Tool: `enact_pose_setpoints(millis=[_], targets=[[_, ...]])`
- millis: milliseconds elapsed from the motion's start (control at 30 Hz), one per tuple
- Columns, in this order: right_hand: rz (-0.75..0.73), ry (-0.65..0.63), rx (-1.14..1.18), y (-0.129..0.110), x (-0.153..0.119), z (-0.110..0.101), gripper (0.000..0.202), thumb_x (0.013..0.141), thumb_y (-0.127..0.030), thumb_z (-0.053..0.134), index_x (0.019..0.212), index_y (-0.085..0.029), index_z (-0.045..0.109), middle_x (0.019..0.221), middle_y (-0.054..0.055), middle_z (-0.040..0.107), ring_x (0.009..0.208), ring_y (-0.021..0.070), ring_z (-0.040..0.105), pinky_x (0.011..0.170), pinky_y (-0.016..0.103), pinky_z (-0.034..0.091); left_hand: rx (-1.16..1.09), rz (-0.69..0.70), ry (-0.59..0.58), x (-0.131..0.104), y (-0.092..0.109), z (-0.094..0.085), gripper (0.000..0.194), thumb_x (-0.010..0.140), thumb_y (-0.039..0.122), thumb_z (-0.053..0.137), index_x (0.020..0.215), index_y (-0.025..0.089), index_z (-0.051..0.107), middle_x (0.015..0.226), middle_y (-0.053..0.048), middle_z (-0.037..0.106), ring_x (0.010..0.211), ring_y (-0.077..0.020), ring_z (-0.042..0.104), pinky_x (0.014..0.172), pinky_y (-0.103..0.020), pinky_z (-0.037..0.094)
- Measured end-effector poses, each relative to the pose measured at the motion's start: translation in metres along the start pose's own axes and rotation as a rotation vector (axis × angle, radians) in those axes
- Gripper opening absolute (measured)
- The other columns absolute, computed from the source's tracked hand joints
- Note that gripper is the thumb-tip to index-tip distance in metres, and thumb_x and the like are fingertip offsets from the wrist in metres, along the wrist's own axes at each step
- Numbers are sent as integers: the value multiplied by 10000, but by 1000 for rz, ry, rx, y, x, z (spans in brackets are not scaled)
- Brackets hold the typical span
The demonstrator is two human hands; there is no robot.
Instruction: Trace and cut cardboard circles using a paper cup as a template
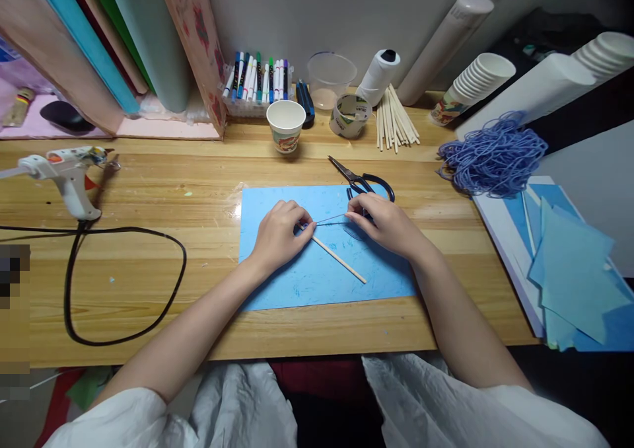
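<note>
My left hand [283,235] is closed on one end of a thin wooden stick [339,259], which slants down to the right above a blue sheet [292,283]. From the fingertips of that hand a thin blue cord [331,221] runs taut to my right hand [377,220], which pinches it between thumb and fingers. A loose bit of the cord hangs under the right hand. Just beyond the right hand lie black-handled scissors [359,177], partly over the sheet's far edge. The stick's upper end is hidden in my left fingers.
A glue gun [69,177] with its looped black cable [184,256] lies at the left. Along the back stand a paper cup [286,127], markers [257,78], a tape roll [350,115] and loose sticks [395,121]. At right are a blue cord bundle [493,154] and cut paper [577,269].
</note>
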State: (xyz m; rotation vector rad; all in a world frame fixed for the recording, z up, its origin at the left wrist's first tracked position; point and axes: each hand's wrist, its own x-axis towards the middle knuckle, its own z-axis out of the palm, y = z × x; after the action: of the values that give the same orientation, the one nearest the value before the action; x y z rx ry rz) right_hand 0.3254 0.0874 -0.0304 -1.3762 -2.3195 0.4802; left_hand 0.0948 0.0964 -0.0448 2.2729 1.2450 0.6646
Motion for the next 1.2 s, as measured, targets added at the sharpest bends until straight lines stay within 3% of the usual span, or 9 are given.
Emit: enact_pose_setpoints(millis=[300,567,700,867,1000,1100,1200], targets=[[25,93,-55,10,1,0,73,911,-236,480,847,-201,473,784,57,567,739,206,529,664,315,410,1,28,-10,-2,-2,2,91,840,219,552,764,184,587,779,-21,587,792,-177,500,711,-310,411],[40,258,-140,12,2,1,75,906,-217,488,831,-213,490,786,64,594,773,226,554,675,330,429,-5,38,-50,-2,-3,2,72,829,227,571,776,183,590,809,-28,586,810,-184,496,718,-318,414],[22,246,-134,17,0,-6,69,899,-236,519,843,-208,547,781,60,614,756,223,564,680,339,447,-13,66,-69,-4,-3,2,63,847,245,570,832,184,579,854,-29,578,842,-186,496,745,-320,416],[13,231,-244,20,-2,-15,224,854,-318,602,1042,-197,604,1053,119,622,982,294,541,839,445,437,-32,-5,13,-14,4,-9,340,755,376,703,959,177,517,968,-51,553,899,-200,504,773,-325,425],[-137,157,-98,-4,3,4,238,888,-255,555,1120,-220,592,1110,89,627,1021,253,541,903,434,421,95,-113,-66,-23,10,-18,350,731,495,691,825,198,534,846,-24,580,815,-210,528,678,-314,396],[-198,72,-57,-23,10,27,229,898,-234,542,1121,-202,586,1116,83,632,1003,238,535,869,405,433,127,-120,-115,-25,10,-19,254,791,433,650,841,201,560,848,-20,600,818,-204,553,673,-304,391],[-226,57,-12,-31,15,40,112,909,-209,521,980,-189,605,1017,74,652,938,221,543,820,376,437,130,-119,-145,-24,10,-17,139,850,333,577,815,199,567,844,-22,597,808,-191,556,668,-294,391]])
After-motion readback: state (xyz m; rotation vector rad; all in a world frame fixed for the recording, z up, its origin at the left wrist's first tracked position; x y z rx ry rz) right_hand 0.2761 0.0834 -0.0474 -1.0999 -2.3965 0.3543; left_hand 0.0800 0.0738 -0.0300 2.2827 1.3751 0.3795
